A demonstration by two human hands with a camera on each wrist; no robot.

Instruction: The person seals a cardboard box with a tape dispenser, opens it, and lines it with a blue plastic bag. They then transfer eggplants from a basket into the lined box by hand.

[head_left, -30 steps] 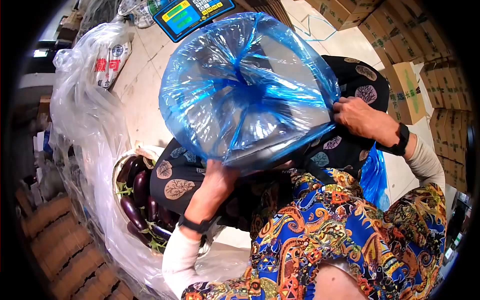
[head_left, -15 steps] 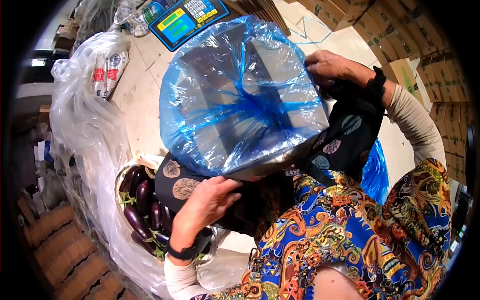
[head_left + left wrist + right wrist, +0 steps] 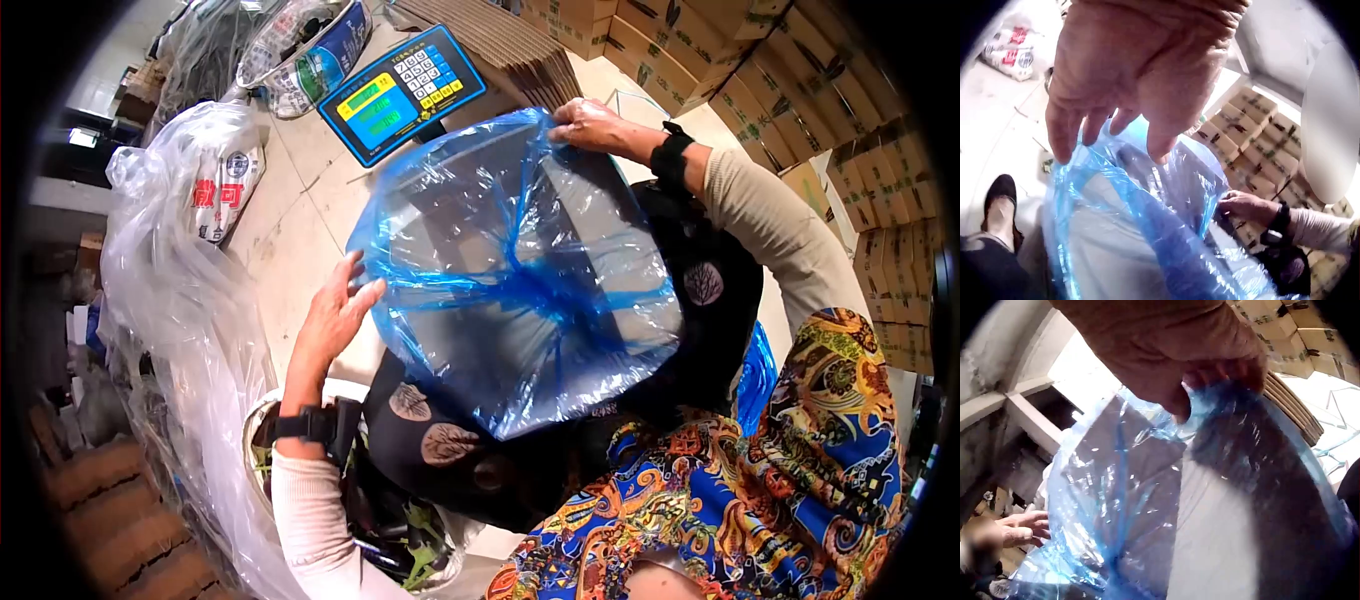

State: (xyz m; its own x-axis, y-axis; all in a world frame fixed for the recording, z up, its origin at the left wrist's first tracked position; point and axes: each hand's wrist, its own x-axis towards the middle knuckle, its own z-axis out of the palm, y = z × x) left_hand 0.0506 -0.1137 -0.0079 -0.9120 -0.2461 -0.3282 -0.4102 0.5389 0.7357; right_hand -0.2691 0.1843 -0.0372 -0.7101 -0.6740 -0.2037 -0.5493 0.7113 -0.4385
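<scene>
A blue translucent plastic bag (image 3: 520,290) covers a box with grey-white flaps on the person's lap, its film gathered to a dark blue centre. The right hand (image 3: 592,128) pinches the bag at the box's far edge; the right wrist view shows thumb and fingers (image 3: 1229,372) curled on the film (image 3: 1129,487). At the bag's left side is the left hand (image 3: 335,310), fingers spread and extended. In the left wrist view this hand (image 3: 1135,75) hangs over the bag (image 3: 1147,219) with fingertips at its edge; whether they touch is unclear.
A scale display (image 3: 405,95) stands beyond the box, beside stacked flat cardboard (image 3: 500,50). Cartons (image 3: 790,90) are piled at the right. Clear plastic sheeting (image 3: 180,300) runs along the left. A basket rim (image 3: 255,480) with eggplants shows below the left forearm.
The right hand has moved from the bag's right side to its far edge. My left hand has gone from the near edge up to the left side. The bagged box appears lower in view.
</scene>
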